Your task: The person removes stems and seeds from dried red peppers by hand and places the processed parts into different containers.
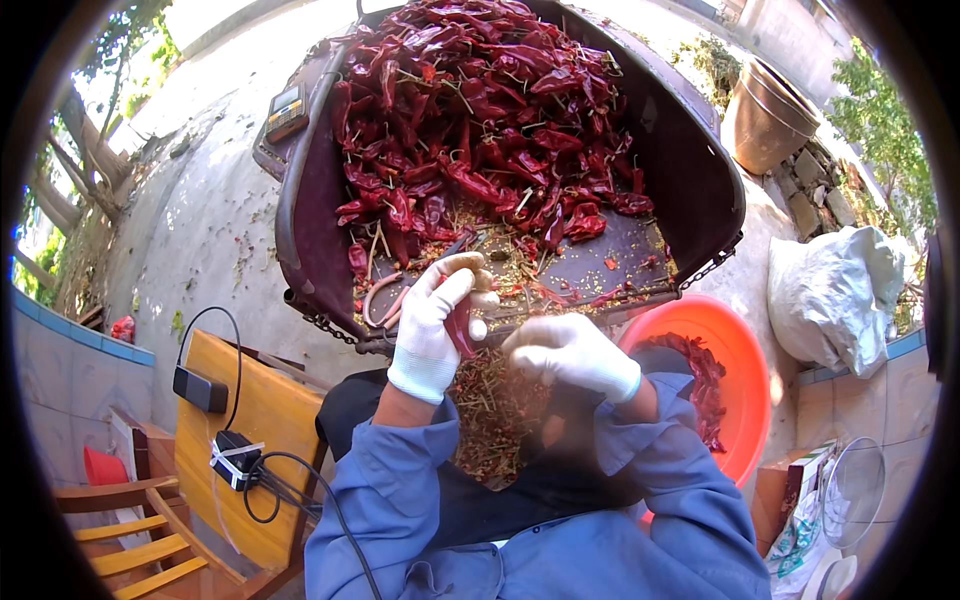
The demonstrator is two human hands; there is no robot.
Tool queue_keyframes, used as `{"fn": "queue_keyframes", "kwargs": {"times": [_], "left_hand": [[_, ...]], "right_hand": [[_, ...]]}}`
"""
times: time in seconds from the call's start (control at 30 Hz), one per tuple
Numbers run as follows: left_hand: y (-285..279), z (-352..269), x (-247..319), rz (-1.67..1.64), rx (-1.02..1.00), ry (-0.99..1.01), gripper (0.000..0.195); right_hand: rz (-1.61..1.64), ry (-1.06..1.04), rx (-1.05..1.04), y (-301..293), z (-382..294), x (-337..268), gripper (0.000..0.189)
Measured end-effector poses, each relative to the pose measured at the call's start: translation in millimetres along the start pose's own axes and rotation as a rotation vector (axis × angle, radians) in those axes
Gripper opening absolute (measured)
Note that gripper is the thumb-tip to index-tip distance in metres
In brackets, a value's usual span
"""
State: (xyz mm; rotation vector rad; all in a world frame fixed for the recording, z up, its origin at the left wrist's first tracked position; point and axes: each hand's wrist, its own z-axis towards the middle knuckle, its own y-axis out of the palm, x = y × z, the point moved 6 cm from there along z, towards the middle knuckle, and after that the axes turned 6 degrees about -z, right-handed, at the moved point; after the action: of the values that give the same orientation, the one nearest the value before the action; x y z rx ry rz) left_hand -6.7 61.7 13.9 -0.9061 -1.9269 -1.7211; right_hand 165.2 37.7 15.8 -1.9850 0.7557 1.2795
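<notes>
A heap of dried red chili peppers [480, 112] fills the back of a dark metal cart bed [686, 150]. My left hand [442, 315], in a white knit glove, holds a dried red chili [459, 327] at the bed's front edge. My right hand [574, 352], gloved too and blurred, is to its right with fingers curled; whether it holds anything cannot be told. Scissors with pinkish handles [382, 300] lie on the bed beside my left hand. Stem scraps and bits [491, 420] are piled below, between my legs. An orange plastic basin [754, 390] at the right contains chili pieces [694, 375].
A mobile phone [286, 112] rests on the cart's left side. A wooden chair [255, 480] at left carries black devices and cables, one running over my left sleeve. At right are a white sack [832, 300], a round sieve [853, 491] and a large brown pot [769, 116].
</notes>
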Motion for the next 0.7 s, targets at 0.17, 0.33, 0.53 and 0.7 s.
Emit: {"fn": "queue_keyframes", "kwargs": {"times": [0.17, 0.33, 0.53, 0.7], "left_hand": [[-7.4, 0.3, -0.6, 0.003, -0.019, 0.023, 0.02], [-3.2, 3.6, -2.2, 0.052, -0.051, 0.012, 0.023], [-4.8, 2.0, -1.5, 0.114, -0.048, 0.03, 0.024], [-3.1, 0.9, 3.1, 0.309, 0.055, 0.08, 0.025]], "right_hand": [[-0.555, -0.337, 0.429, -57.9, 6.6, -32.4, 0.019], [-1.133, -0.463, 0.82, -105.7, 59.9, -7.5, 0.033], [-1.247, -0.372, 0.767, -102.3, 86.2, 11.5, 0.026], [-0.699, -0.429, 0.901, -106.3, 63.3, -1.9, 0.028]]}}
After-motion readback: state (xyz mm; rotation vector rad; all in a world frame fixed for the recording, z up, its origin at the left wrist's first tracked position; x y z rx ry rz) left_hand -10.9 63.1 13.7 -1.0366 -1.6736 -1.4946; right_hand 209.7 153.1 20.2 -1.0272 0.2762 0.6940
